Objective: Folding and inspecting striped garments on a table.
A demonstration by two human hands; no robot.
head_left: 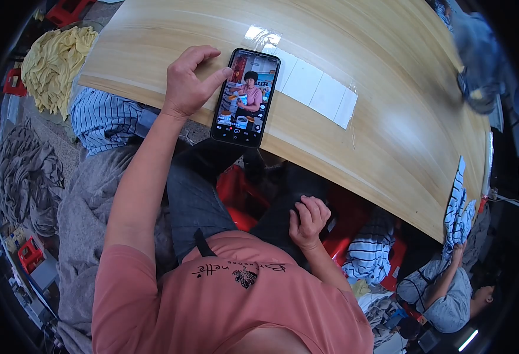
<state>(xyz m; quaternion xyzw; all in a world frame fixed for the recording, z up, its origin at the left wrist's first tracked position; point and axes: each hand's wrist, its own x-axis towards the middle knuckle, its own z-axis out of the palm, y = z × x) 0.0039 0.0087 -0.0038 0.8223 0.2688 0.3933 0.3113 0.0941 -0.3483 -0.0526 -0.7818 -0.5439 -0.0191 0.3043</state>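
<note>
A black, rectangular smartphone (246, 99) with a lit screen lies at the near edge of a pale, wood-grained table (389, 100); its screen shows a person in a pink top. Just beside its left edge, the left hand (194, 82) is partly open, fingers loosely bent, its thumb tip meeting the phone's upper left side; it has no grip on the phone, and I cannot tell whether the thumb presses the screen. Past the phone's right side, a row of white rectangular panels (315, 88) is set on the tabletop. The right hand (310, 221) rests on the right thigh, fingers half curled; its palm is hidden, so I cannot tell whether it holds anything. Left of the person lie crumpled blue-and-white striped fabric (103, 121), heaped yellow cloth (59, 68) and grey cloth (91, 218). At lower right, a co-worker (448, 298) grasps blue-striped fabric (457, 215) at the table's edge.
</note>
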